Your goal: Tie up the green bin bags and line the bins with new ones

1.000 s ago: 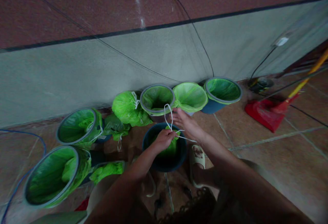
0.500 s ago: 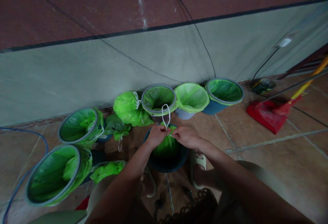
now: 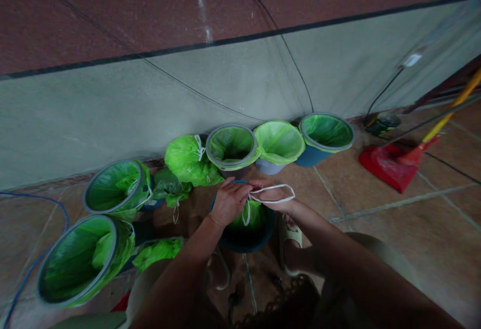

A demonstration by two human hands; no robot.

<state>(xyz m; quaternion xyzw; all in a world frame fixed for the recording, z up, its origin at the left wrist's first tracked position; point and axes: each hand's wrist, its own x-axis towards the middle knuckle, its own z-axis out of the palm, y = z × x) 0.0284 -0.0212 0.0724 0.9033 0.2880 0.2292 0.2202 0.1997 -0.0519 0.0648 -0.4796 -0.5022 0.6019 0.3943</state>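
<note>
A utility corner or back passage of a building: brown tiled floor meeting a grey-painted wall, lined bins ranged along its foot from 8 to 1 o'clock, a red dustpan at 2 o'clock, cables trailing down the wall.

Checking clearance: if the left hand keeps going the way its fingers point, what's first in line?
The left hand, fingers pointing up-right over the dark bin, would likely first meet the right hand at the white drawstring; beyond sits a green-lined bin. Depth is unclear.
</note>
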